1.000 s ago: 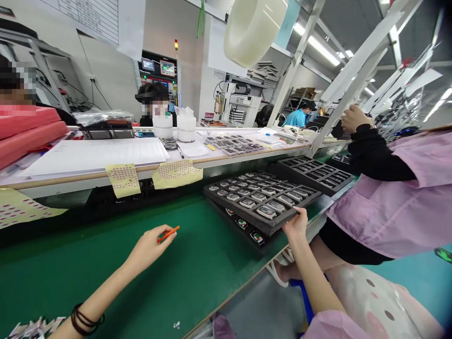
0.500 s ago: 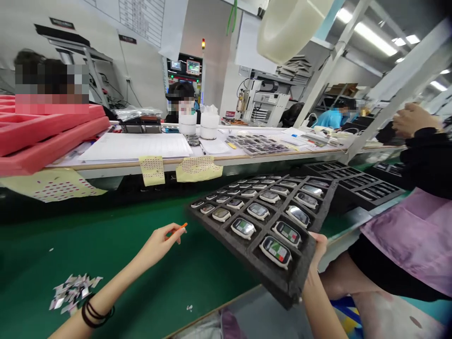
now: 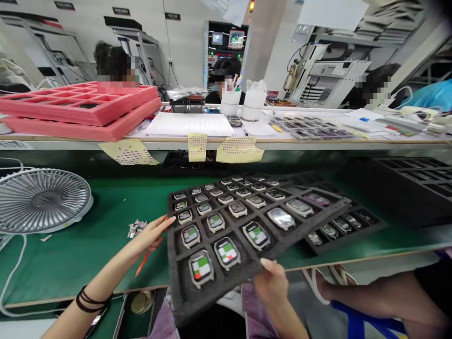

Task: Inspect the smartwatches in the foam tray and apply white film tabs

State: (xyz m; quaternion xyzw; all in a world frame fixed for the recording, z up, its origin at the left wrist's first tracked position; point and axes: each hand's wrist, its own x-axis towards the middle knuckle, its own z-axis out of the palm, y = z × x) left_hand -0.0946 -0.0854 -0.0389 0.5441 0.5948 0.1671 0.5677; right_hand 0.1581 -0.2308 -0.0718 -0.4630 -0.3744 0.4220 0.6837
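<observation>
A black foam tray [image 3: 174, 282] is tilted in front of me, its pockets filled with several smartwatch bodies [image 3: 228, 253] without straps. Some of the nearest screens show green, white and red blocks. My right hand [image 3: 274, 285] grips the tray's near edge, thumb on top and fingers hidden below. At the left edge of the tray is my left hand [image 3: 150, 238], its fingers closed round a thin orange stick [image 3: 142, 263] that points down toward me. That hand's fingertips meet the tray's side.
Another black tray of watches [image 3: 374, 228] lies right of and partly under mine. A white fan [image 3: 45, 200] stands at left, small scraps [image 3: 137, 228] on the green mat. Red foam trays [image 3: 123, 125] rest on the shelf. A person's leg [image 3: 374, 292] is at lower right.
My view has turned left, bringing the fan into sight. The tray has come round in front of me, and my left hand now meets its left edge, the orange stick pointing down.
</observation>
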